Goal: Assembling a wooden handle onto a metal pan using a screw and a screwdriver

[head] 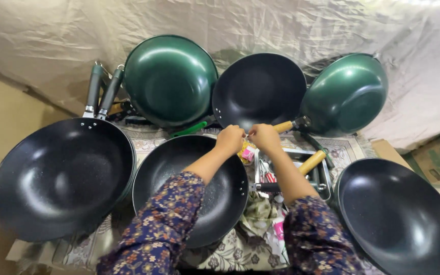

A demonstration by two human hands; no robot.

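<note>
Draped cloth backs a ring of woks around the middle wok (189, 188), above whose far rim left hand (229, 139) and right hand (264, 136) pinch closed on a small packet (247, 151), seemingly unopened.

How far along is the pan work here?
Done: none of the woks looks finished; the centre black wok under the arms has no handle showing. In hand: left hand and right hand pinch a small yellow-pink packet. Left: wooden handle lies loose on the metal tray.
</note>
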